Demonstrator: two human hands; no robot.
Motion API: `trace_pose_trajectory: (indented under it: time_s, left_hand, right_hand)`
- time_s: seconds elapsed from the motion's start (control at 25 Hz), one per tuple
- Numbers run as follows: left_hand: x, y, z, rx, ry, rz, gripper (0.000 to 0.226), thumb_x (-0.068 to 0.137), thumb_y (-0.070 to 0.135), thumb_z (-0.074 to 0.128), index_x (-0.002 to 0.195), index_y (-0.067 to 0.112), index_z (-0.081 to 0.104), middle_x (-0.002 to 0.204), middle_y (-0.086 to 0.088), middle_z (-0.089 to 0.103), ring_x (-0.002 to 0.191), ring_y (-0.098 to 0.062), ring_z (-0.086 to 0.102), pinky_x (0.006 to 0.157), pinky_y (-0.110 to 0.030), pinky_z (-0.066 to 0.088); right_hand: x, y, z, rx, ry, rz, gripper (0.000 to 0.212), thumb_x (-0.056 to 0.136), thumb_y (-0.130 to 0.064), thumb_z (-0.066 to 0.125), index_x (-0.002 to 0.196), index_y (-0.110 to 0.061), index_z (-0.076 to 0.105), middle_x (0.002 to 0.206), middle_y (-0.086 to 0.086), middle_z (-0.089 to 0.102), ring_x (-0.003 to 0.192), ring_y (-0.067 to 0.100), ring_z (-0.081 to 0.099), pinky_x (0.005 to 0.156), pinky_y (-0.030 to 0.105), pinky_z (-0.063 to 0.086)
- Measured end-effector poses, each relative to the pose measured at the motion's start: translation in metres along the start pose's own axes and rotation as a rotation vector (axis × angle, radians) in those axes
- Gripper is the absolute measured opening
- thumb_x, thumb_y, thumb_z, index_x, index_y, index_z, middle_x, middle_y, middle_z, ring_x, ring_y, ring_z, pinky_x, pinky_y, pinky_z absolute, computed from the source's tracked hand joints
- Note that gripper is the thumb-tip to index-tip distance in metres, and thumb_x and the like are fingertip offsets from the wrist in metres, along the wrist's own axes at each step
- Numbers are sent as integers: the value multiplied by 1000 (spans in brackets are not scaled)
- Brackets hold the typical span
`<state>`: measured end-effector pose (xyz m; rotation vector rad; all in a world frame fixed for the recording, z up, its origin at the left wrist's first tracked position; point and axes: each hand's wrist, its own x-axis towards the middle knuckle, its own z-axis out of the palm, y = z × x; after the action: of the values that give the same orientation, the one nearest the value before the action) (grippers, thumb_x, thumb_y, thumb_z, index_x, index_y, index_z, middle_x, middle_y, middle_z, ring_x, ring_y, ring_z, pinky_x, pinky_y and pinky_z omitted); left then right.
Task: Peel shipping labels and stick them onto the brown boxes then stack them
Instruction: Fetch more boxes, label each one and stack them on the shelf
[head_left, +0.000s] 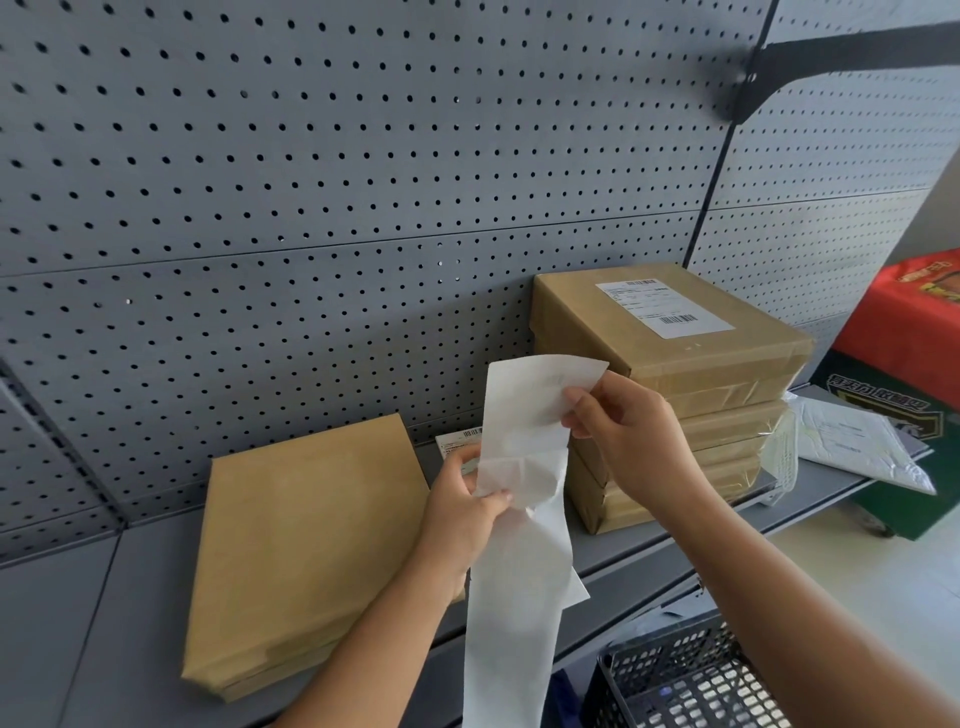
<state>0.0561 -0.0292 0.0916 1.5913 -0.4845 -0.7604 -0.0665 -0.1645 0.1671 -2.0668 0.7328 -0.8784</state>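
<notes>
A: Why hold the strip up like that?

B: To peel it. The left hand (462, 501) pinches the backing strip (511, 613) low, the right hand (631, 439) pinches the label (540, 400) at its top edge and draws it away, above the shelf (88, 618).

A: And where will it go?

B: Likely on the bare brown box (306, 545) lying flat on the left. The stack of boxes (670, 395) stands far right, its top one already labelled.

Both hands (462, 506) pinch a label strip (524, 467).
</notes>
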Motion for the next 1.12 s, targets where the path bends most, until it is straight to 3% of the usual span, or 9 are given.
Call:
trace_pose_trajectory:
  time_s: [0.24, 0.44, 0.52, 0.6, 0.64, 0.72, 0.84, 1.0, 1.12]
  left_hand:
    - [-6, 1, 1, 79, -32, -79, 52, 90, 4, 70, 131, 28, 48, 112, -3, 67, 95, -19, 68, 63, -25, 55]
    - [-8, 5, -9, 244, -139, -141, 72, 78, 32, 78, 140, 28, 42, 120, -3, 68, 107, -19, 69, 97, -41, 57]
    - [-11, 13, -19, 348, -194, -116, 65, 81, 36, 77, 135, 29, 43, 111, -2, 73, 102, -18, 72, 100, -41, 56]
    - [-16, 23, -30, 386, -168, -52, 42, 95, 34, 68, 131, 23, 50, 102, -5, 77, 94, -18, 76, 92, -37, 61]
    - [-19, 29, -36, 325, -129, -26, 34, 100, 36, 61, 127, 16, 56, 98, -8, 78, 90, -19, 77, 87, -36, 63]
    - [-21, 37, -45, 58, -85, -63, 44, 104, 44, 51, 118, 5, 65, 94, -17, 79, 85, -25, 79, 80, -36, 65]
    - [-25, 46, -58, -282, -82, -125, 56, 101, 50, 51, 105, -3, 70, 94, -26, 78, 80, -30, 77, 73, -37, 65]
    - [-30, 45, -79, -356, -8, -93, 33, 101, 32, 61, 110, 3, 74, 99, -18, 80, 84, -25, 76, 76, -36, 66]
    - [-32, 40, -99, -296, 88, -59, 25, 99, 23, 64, 110, 1, 73, 100, -12, 81, 83, -20, 75, 78, -36, 60]
  right_hand:
    - [4, -10, -7, 17, 28, -24, 16, 98, -32, 60, 95, -21, 71, 83, -4, 74, 83, 19, 71, 82, 47, 58]
    - [-1, -10, -8, 13, -15, -43, 19, 97, -35, 60, 95, -19, 70, 82, 2, 72, 78, 24, 68, 74, 43, 59]
    - [-5, -10, -7, -9, -40, -55, 19, 97, -33, 61, 90, -17, 68, 74, 1, 68, 65, 19, 59, 61, 35, 50]
    - [-9, -11, -5, 15, -58, -69, 16, 97, -30, 62, 90, -17, 69, 74, -3, 68, 64, 8, 58, 61, 28, 47]
    - [-11, -13, -3, 42, -66, -83, 13, 97, -27, 63, 92, -19, 71, 80, -7, 71, 71, 4, 63, 65, 23, 49]
    - [-16, -14, 4, 67, -83, -129, 9, 96, -21, 64, 98, -20, 73, 92, -12, 74, 86, 1, 68, 72, 11, 49]
    - [-21, -16, 20, 89, -150, -208, 9, 94, -14, 66, 100, -15, 73, 101, -10, 73, 95, 1, 68, 79, 9, 49]
    - [-24, -13, 40, 102, -299, -328, 18, 92, -8, 68, 108, -15, 71, 113, -8, 68, 106, 9, 67, 92, 22, 54]
    - [-22, -16, 57, 98, -420, -382, 38, 88, -3, 71, 122, -19, 65, 132, -7, 56, 120, 12, 60, 99, 25, 52]
